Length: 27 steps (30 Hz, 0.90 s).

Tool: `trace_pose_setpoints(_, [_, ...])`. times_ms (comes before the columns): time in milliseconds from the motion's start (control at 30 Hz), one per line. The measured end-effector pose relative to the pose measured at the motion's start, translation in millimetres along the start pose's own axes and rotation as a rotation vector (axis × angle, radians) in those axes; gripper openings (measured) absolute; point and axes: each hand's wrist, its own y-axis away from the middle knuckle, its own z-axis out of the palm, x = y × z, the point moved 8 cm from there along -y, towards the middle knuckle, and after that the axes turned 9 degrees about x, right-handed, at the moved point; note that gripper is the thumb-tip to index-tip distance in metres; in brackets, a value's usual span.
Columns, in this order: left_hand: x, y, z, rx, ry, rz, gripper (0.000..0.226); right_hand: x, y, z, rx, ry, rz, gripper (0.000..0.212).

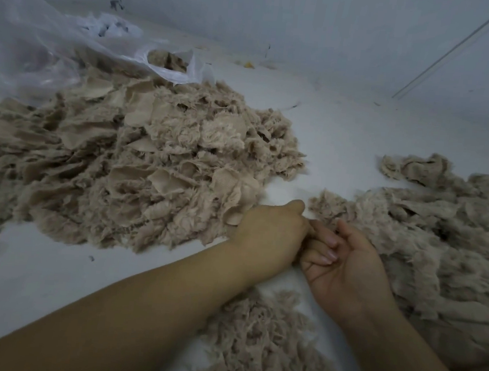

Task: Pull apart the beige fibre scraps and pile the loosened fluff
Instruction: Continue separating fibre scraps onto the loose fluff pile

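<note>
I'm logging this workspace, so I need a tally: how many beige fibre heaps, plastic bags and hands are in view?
Beige fibre heaps: 3, the big heap on the left, the right heap, the small near heap
Plastic bags: 1, the clear bag at the back left
Hands: 2, left hand, right hand
Total: 6

Two bare forearms, no sleeves
</note>
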Motion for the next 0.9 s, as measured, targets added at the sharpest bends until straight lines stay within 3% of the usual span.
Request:
trace_pose_setpoints(67, [-14.2, 3.4, -4.2, 0.034, 0.162, -0.11, 0.011, -0.5, -1.3, -3.5, 0.031, 0.003, -0.003, 0.014])
trace_pose_setpoints(167, [-36.9, 13.0, -20.7, 0.222, 0.448, -0.262, 0.016, -1.8, -3.3, -7.5, 0.072, 0.0, -0.006, 0.014])
trace_pose_setpoints(333, [-58.3, 19.5, -37.3, 0.338, 0.608, -0.409, 0.017, -2.7, -2.1, -6.4, 0.06, 0.05, -0.027, 0.012])
trace_pose_setpoints(567, [-6.7, 24.4, -57.9, 0.419, 0.293, -0.021, 0.011, 9.8, 4.0, 5.7, -0.053, 0.283, 0.041, 0.022])
trace_pose_setpoints(700, [13.3, 29.0, -51.2, 0.331, 0.222, 0.176, 0.018, 8.5, 6.6, 8.0, -0.047, 0.321, 0.03, 0.025])
trace_pose_setpoints(800, [-4.2, 27.5, -54.2, 0.389, 0.504, 0.009, 0.015, 7.9, 6.2, 6.1, -0.014, 0.336, 0.023, 0.028])
trace_pose_setpoints(900, [-35.8, 25.8, -44.9, 0.446, 0.741, -0.357, 0.009, 8.6, 7.0, 6.3, -0.016, 0.285, 0.041, 0.018])
